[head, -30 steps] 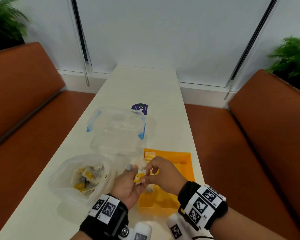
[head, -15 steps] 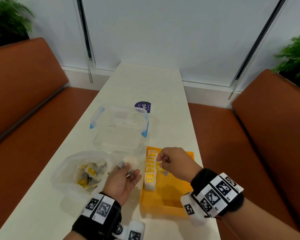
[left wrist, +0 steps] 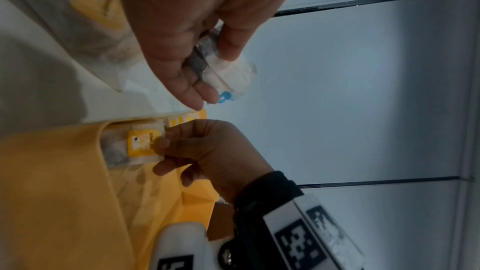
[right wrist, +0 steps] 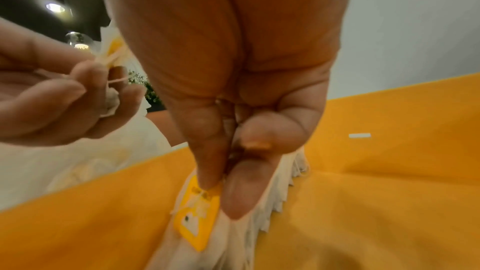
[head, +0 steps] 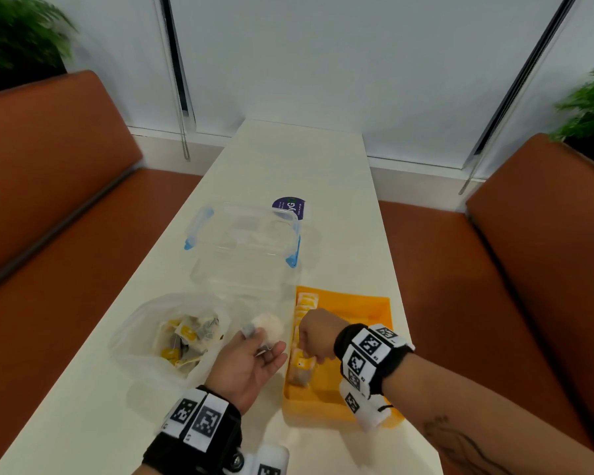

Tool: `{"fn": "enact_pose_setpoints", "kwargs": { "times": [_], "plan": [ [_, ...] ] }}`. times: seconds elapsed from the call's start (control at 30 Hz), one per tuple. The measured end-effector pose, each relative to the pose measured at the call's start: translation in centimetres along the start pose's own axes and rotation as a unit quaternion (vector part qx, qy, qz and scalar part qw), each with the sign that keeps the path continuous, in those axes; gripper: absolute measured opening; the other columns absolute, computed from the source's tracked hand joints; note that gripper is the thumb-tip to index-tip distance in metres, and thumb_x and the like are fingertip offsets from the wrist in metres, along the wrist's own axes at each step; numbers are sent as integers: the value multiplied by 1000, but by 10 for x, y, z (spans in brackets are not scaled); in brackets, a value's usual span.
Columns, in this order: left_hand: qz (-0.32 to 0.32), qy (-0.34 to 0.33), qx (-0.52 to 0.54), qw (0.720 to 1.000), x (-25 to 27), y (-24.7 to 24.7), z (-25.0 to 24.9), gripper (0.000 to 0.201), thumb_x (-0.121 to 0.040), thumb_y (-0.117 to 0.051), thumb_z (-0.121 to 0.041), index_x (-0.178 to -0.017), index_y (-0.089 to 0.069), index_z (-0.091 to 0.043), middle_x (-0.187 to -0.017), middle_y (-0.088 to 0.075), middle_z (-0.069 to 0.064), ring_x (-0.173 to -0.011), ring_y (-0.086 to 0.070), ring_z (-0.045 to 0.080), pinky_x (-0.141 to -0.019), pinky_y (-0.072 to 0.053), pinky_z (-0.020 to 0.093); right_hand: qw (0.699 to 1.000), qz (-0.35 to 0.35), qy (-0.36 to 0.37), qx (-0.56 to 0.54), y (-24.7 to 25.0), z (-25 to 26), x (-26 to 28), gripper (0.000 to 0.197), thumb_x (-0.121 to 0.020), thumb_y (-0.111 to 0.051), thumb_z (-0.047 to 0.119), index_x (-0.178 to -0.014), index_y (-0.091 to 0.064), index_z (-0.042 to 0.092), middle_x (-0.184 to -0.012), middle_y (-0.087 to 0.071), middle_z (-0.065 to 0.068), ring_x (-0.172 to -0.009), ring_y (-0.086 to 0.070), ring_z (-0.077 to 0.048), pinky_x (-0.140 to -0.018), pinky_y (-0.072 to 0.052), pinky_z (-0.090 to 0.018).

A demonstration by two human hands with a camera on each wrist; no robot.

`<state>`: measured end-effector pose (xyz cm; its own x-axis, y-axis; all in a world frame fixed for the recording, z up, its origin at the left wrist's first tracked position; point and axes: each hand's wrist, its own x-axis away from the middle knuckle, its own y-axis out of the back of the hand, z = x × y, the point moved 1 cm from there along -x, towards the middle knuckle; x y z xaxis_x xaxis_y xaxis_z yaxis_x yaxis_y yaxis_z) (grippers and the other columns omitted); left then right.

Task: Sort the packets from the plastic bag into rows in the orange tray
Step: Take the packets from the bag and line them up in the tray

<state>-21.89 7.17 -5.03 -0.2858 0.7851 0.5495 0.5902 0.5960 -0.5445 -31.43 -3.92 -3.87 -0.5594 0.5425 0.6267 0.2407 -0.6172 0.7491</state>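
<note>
Packets: one with a yellow tag point(right wrist: 198, 219) pinched in the right hand point(head: 314, 335) at the near end of the row point(head: 300, 332) along the left wall of the orange tray point(head: 357, 305); a few more clasped in the half-curled left hand point(head: 251, 363) beside the tray; the rest in the plastic bag point(head: 172, 332) on the surface point(head: 295, 159). Risks, as judged: the upright row may topple on release; loose strings may snag fingers and drag a packet out. Writing: tag print too blurred to read; purple sticker point(head: 289, 208) shows only "yG".

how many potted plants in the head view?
2. One plant at far left behind the left bench, one plant at far right behind the right bench. Both are cropped by the frame, so more may sit outside it.
</note>
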Motion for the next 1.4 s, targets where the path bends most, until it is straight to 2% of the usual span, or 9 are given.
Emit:
{"fn": "enact_pose_setpoints", "kwargs": {
  "times": [0.07,0.2,0.37,0.57,0.77,0.93,1.0,1.17,1.4],
  "plan": [
    [7,8,-21,1000,1,1,2,15,-98,-39,-10,-95,-53,-8,-91,-55,15,-79,-57,23,-77,-49,37,1000,-27,-8,7,0,1,-3,23,-91,-55,6,-70,-62,2,-91,-70,-21,-68,-61,-25,-54,-43,-25],
    [7,25,-63,998,0,5,8,15,-98,-39,-13,-99,-54,-11,-92,-60,13,-71,-59,19,-57,-56,27,998,-62,4,9,0,-2,-6,20,-90,-54,2,-102,-68,-5,-103,-69,-19,-94,-67,-30,-81,-54,-36],
    [-2,36,-74,997,-1,6,10,13,-98,-41,-14,-96,-54,-11,-90,-60,13,-67,-59,19,-50,-54,24,997,-48,16,-58,1,-7,-4,21,-87,-59,-1,-105,-69,-1,-101,-71,-16,-83,-70,-24,-51,-46,-19],
    [-8,38,-67,997,0,2,9,15,-98,-41,-19,-98,-53,-10,-87,-58,13,-70,-56,21,-47,-53,23,967,-108,22,-229,18,-23,16,6,-88,-60,6,-93,-63,7,-67,-60,3,-57,-60,-8,-43,-43,-17],
    [13,46,-80,996,2,-9,13,24,-97,-41,-30,-95,-56,-10,-79,-54,9,-66,-56,20,-44,-52,23,917,-136,105,-359,24,-26,42,22,-84,-58,-3,-93,-62,16,-82,-63,0,-60,-61,-7,-42,-42,-19],
    [60,58,-147,986,5,-15,14,29,-96,-42,-34,-86,-55,-11,-60,-57,4,-46,-52,13,-41,-47,22,920,-221,214,-240,20,-17,56,43,-83,-58,-6,-113,-66,23,-106,-55,-1,-75,-55,-5,-84,-51,-27],
    [82,66,-178,978,7,-17,13,30,-97,-40,-35,-86,-54,-11,-64,-57,5,-43,-49,12,-40,-43,21,921,-208,240,-226,22,-15,60,37,-81,-66,-2,-110,-69,20,-103,-52,0,-77,-55,-10,-86,-49,-28],
    [99,86,-215,968,9,-18,11,41,-95,-34,-48,-89,-57,-14,-63,-56,3,-43,-46,11,-43,-39,21,932,-203,236,-184,28,-13,61,16,-78,-74,10,-92,-71,5,-90,-56,2,-77,-53,-13,-80,-50,-35],
    [45,70,-168,982,9,-3,0,33,-86,-51,-48,-81,-48,-15,-67,-49,3,-49,-41,13,-46,-37,22,936,-177,88,-290,33,-31,51,11,-86,-67,9,-82,-56,9,-60,-55,2,-46,-57,2,-39,-37,-12]
  ]
}}
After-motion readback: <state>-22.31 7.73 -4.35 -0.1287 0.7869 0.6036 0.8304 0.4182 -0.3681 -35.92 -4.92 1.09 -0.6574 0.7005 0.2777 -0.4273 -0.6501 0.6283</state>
